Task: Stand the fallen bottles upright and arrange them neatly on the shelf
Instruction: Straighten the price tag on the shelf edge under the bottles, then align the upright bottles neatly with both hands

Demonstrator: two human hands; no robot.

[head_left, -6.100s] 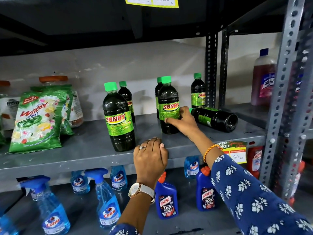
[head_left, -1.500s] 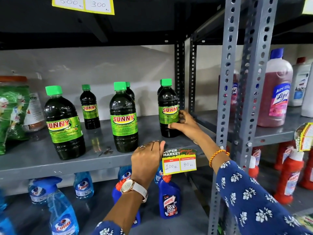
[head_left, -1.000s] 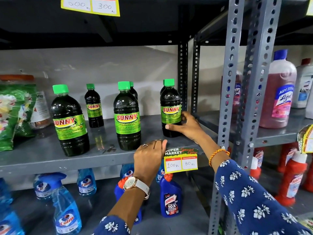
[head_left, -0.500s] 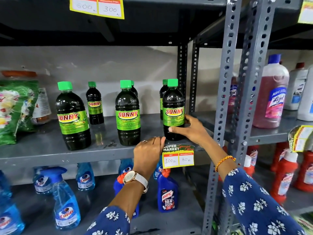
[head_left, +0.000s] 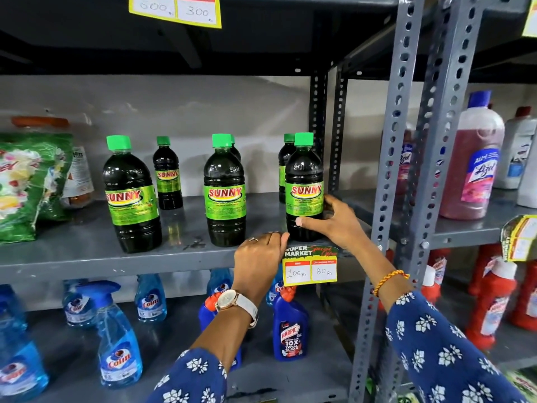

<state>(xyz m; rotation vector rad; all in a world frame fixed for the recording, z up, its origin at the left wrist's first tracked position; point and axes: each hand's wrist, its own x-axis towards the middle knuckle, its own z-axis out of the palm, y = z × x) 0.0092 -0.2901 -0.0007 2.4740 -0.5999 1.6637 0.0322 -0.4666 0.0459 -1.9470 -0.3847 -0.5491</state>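
Several dark Sunny bottles with green caps stand upright on the grey middle shelf (head_left: pixel 87 251). Along the front stand a left bottle (head_left: pixel 130 196), a middle bottle (head_left: pixel 225 193) and a right bottle (head_left: pixel 304 184). Smaller-looking ones stand behind: one at the back left (head_left: pixel 167 175), one mostly hidden behind the middle bottle, one (head_left: pixel 286 158) behind the right bottle. My right hand (head_left: pixel 334 222) grips the lower part of the right front bottle. My left hand (head_left: pixel 260 257) rests curled on the shelf's front edge, holding no bottle.
A green detergent bag (head_left: pixel 29 181) lies at the shelf's left. A price tag (head_left: pixel 309 264) hangs from the front edge. Grey perforated uprights (head_left: pixel 389 181) bound the shelf on the right. Blue spray bottles (head_left: pixel 119 341) and Harpic bottles (head_left: pixel 290 330) fill the lower shelf; a pink Lizol bottle (head_left: pixel 472 164) stands on the neighbouring shelf.
The bottle that lay on its side 6 s ago now stands upright. Over the last second my right hand has drawn the right front bottle forward toward the edge. My left hand stays put.
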